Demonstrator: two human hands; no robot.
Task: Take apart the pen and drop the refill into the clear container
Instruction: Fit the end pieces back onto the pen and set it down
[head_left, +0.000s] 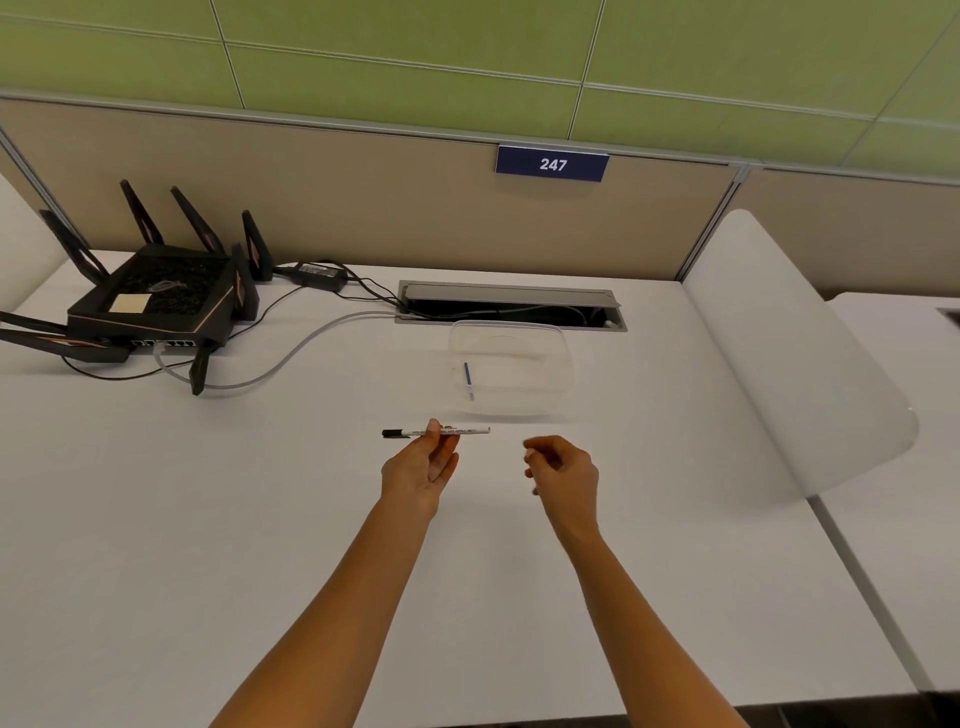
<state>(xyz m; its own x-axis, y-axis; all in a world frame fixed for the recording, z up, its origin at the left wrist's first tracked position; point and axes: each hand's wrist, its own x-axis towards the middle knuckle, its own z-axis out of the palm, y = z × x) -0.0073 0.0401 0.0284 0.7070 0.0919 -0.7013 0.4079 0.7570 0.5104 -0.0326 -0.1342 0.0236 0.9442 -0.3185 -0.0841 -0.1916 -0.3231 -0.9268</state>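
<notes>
Two bare forearms reach over my white worktop (208, 493). My left hand (422, 470) pinches one pen (436, 432) level between thumb and fingers (434, 427); my right hand (563, 475), at 3 o'clock from it, is loosely curled and empty. One clear container (511, 371) at 12 o'clock holds one blue refill (468, 375).

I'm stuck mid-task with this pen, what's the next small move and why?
Probably set the pen down on the desk. A thin blue refill already seems to lie in the clear container, the left hand holds only the barrel with its black cap, and the right hand looks empty, so the drop appears done.
</notes>
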